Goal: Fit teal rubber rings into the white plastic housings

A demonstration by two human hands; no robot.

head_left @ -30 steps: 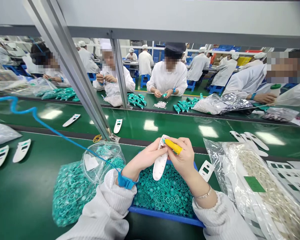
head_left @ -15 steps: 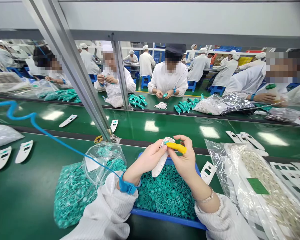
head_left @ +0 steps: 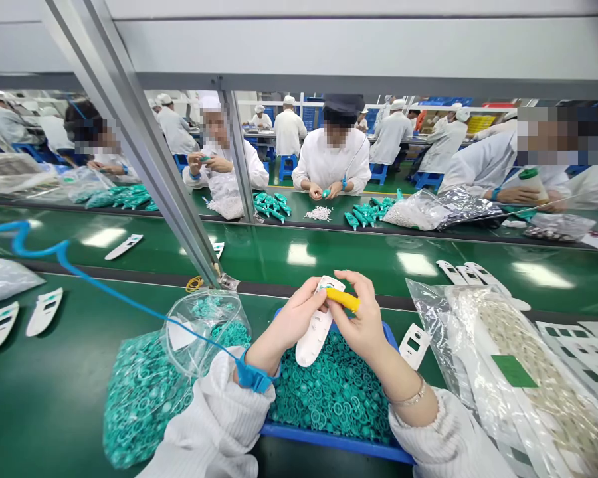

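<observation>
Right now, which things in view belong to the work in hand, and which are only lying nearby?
Belonging, probably:
white cover held in left hand, right hand touching it
yellow finger cover on that hand
small green parts in blue tray

Only nearby, probably:
yellow coil beside metal post
plastic bag, far left

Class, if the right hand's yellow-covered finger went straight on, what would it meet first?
Probably the white casing, which the right hand seems to touch; depth is unclear, with the left hand close by.

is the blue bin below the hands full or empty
Not empty: small green parts hide the floor of the blue bin; their depth cannot be told.
</observation>
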